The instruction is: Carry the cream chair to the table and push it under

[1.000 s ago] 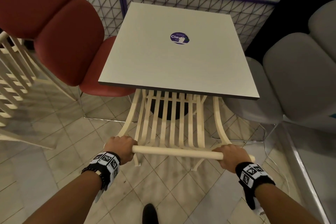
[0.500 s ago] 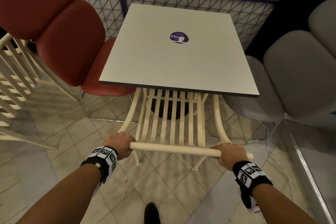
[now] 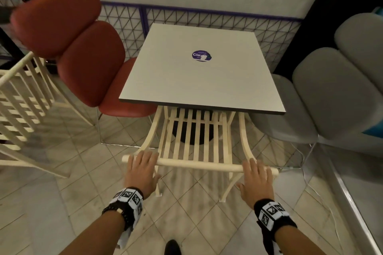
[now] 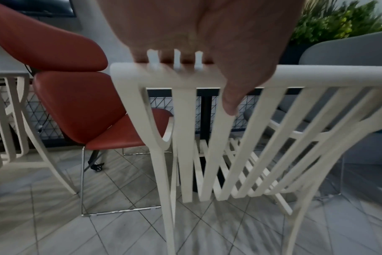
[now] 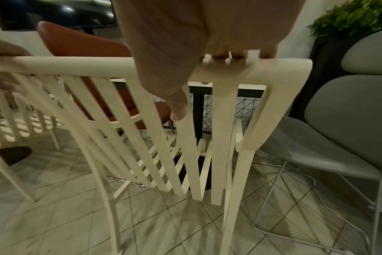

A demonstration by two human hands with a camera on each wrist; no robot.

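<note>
The cream slatted chair stands on the tiled floor with its seat under the near edge of the square grey table; only its backrest sticks out toward me. My left hand lies flat over the left end of the top rail, fingers straight. Flat on the rail's right end lies my right hand, fingers straight too. In the left wrist view the left hand's fingertips reach over the rail and the thumb hangs in front of the slats. The right wrist view shows the right hand the same way on the rail.
A red padded chair stands at the table's left side, a grey one at its right. Another cream slatted chair is at far left. A wire fence runs behind the table. A metal ledge borders the floor on the right.
Both hands gripped the top rail before; now their fingers are straightened and lie flat on it. The chair has stayed tucked under the table. My view has tipped upward.
</note>
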